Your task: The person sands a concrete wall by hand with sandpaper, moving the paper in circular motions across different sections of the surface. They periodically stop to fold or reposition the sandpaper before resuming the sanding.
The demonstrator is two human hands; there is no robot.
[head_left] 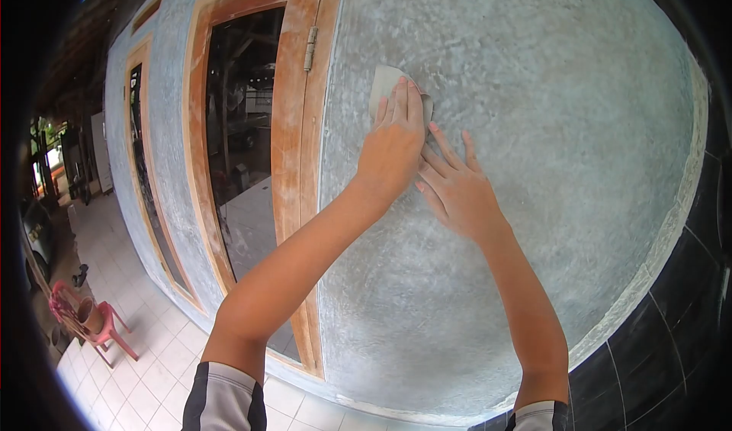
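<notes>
My left hand (pixel 391 147) presses a pale grey sheet of sandpaper (pixel 386 80) flat against the grey cement-finished wall (pixel 564 118). Its fingers lie together over the sheet, and part of the sheet is hidden under them. One edge of the sheet curls out on the right. Just below and to the right, my right hand (pixel 460 193) rests on the wall with fingers spread and nothing in it. Its fingertips come close to the left hand and the sheet's lower edge.
Left of the hands stands an orange-brown wooden frame (pixel 293 126) with dark glass and a hinge (pixel 310 48). A red plastic chair (pixel 110 328) holding a brown pot (pixel 90 316) stands on white floor tiles (pixel 156 370). Black tiles (pixel 637 347) border the wall at the lower right.
</notes>
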